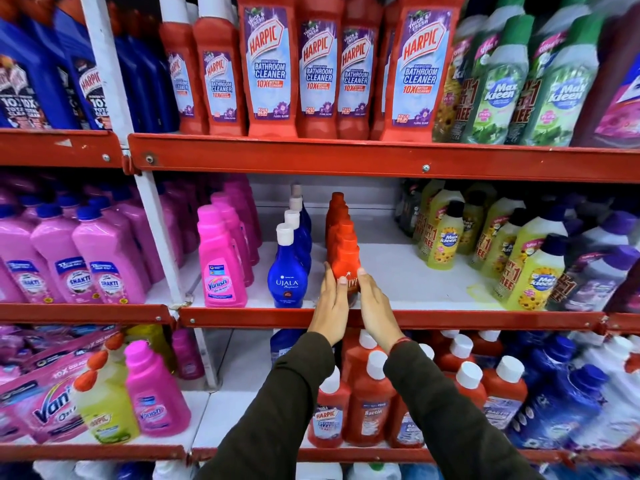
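A row of small orange-red bottles stands on the middle shelf (398,318), running back from its front edge. The front orange-red bottle (347,261) is between my two hands. My left hand (330,306) lies flat against its left side with straight fingers. My right hand (375,308) presses its right side the same way. Both palms face each other, and the lower part of the bottle is hidden behind them.
Left of the row stand blue Ujala bottles (287,271) and pink Vanish bottles (221,261). Yellow Max Kleen bottles (530,282) fill the right. Bare white shelf lies between. Red Harpic bottles (270,67) stand above, and white-capped red bottles (369,403) below.
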